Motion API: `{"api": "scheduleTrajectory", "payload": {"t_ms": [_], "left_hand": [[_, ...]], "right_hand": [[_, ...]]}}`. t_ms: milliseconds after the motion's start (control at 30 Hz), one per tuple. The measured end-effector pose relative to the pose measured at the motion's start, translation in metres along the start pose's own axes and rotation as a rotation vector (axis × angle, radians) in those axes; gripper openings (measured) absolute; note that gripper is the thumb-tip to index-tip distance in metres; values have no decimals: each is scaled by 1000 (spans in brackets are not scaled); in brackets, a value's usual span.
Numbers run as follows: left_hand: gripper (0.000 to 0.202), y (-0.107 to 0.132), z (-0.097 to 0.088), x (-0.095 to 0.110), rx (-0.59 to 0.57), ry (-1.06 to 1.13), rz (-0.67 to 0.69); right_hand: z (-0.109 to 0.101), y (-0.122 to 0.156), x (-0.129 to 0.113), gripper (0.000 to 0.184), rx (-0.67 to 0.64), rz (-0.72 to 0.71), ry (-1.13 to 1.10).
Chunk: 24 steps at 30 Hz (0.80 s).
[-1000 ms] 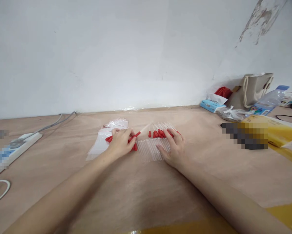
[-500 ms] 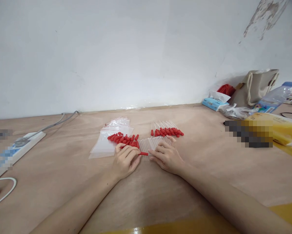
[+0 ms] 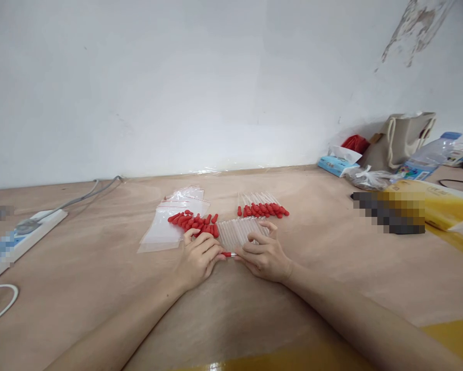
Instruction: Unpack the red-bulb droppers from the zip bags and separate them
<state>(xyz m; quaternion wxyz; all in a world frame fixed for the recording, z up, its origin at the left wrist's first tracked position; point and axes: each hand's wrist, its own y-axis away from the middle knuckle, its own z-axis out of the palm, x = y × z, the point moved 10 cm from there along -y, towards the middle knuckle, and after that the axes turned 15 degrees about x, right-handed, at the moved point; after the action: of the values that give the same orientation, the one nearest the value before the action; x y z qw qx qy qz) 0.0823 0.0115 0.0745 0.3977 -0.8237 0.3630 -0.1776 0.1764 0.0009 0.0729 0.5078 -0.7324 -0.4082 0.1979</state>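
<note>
My left hand [image 3: 199,257] pinches a small red rubber cap [image 3: 227,254] between its fingertips. My right hand [image 3: 263,254] pinches a clear glass tube whose end meets the cap; most of the tube is hidden in the fingers. Just beyond the hands lies a row of bare clear tubes [image 3: 239,230]. A heap of loose red caps [image 3: 195,221] lies left of it, partly on a stack of clear zip bags [image 3: 165,230]. Farther back lies a row of tubes with red caps fitted [image 3: 263,208].
A white power strip [image 3: 20,238] with grey cable lies at the left edge. At the back right stand a tissue pack [image 3: 336,164], a beige tote bag [image 3: 405,136], a water bottle [image 3: 427,156] and yellow packaging [image 3: 448,206]. A white wall runs behind the brown table.
Both hands drew back from the piles toward me. The left hand brought one red cap, the right hand a tube, and the two now meet between the fingertips.
</note>
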Motion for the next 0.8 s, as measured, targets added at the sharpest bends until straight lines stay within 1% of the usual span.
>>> {"api": "scheduleTrajectory", "payload": {"t_ms": [233,333,467,567,667,733,800], "left_hand": [[11,0,-2,6,-10,28,29],[10,-1,-3,8,-5,46,36],[10,2,-5,6,14,62,46],[8,8,-9,-4,41,76,24],[12,13,-19,-18,111,113,-16],[18,11,-29,-28,183,119,-49],[21,7,-41,-50,286,42,-141]], "right_hand": [[-12,-1,-8,5,112,-65,-9],[-16,-2,-11,9,146,-77,-1],[-17,1,-8,16,119,-67,23],[-25,2,8,12,152,-24,44],[-30,4,37,3,170,122,53],[-25,6,55,7,131,232,44],[-20,8,65,10,100,318,43]]}}
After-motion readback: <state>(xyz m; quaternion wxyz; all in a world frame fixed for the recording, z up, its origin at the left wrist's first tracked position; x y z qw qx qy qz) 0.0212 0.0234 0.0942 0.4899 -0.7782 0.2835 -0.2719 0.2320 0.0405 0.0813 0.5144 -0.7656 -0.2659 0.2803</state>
